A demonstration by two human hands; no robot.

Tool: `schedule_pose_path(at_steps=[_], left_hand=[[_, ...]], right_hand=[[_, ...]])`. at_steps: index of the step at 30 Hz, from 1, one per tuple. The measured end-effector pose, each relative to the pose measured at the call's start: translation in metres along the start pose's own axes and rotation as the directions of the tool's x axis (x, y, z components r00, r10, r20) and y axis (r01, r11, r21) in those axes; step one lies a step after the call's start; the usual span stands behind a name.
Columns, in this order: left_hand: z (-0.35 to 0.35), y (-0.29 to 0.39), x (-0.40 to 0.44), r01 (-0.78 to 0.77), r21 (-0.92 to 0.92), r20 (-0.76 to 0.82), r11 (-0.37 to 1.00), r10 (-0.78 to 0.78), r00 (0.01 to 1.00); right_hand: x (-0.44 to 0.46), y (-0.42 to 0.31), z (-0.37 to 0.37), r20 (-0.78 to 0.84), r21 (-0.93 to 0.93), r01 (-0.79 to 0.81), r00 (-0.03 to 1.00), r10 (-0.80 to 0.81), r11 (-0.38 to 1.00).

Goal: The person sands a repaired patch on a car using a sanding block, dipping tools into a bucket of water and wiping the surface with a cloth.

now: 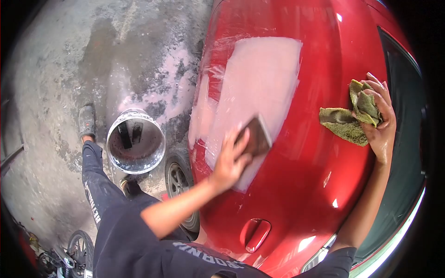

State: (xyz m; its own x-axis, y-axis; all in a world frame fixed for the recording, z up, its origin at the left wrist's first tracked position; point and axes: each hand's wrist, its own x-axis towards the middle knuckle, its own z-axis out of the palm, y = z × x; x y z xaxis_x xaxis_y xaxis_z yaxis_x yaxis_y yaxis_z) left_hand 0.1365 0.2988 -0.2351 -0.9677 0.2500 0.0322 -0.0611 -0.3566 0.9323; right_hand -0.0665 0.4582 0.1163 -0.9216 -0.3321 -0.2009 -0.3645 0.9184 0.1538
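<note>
Dark block, flat and blurred, is at the pale patch on the red car, grasped by the left hand. Right hand fingers clutch a green cloth. A bucket shows murky contents, darkly streaked.

Car-body workshop, red car with pale filler patch, splashed concrete floor, stained bucket

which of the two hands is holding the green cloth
The right hand, by the dark window, grips the green cloth; the left hand instead holds a dark block over the pale patch.
</note>
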Motion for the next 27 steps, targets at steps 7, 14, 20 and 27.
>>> schedule_pose_path(at_steps=[7,14,20,27], left_hand=[[-0.017,-0.058,0.158,-0.048,-0.014,-0.091,0.999,0.046,0.995],[-0.006,0.0,-0.01,-0.008,0.122,0.07,0.992,0.0,0.998],[-0.033,-0.095,0.177,0.038,0.162,-0.094,0.986,-0.022,0.995],[-0.01,0.0,-0.012,0.056,0.323,-0.023,0.945,-0.051,0.998]], right_hand=[[-0.002,0.002,-0.001,0.019,-0.064,0.002,1.0,0.0,0.998],[-0.001,0.006,0.0,-0.001,0.012,0.025,1.0,-0.025,1.0],[0.001,0.001,-0.001,0.009,-0.058,-0.003,1.0,0.003,0.998],[0.0,-0.001,0.0,-0.012,-0.004,-0.01,1.0,0.01,1.0]])
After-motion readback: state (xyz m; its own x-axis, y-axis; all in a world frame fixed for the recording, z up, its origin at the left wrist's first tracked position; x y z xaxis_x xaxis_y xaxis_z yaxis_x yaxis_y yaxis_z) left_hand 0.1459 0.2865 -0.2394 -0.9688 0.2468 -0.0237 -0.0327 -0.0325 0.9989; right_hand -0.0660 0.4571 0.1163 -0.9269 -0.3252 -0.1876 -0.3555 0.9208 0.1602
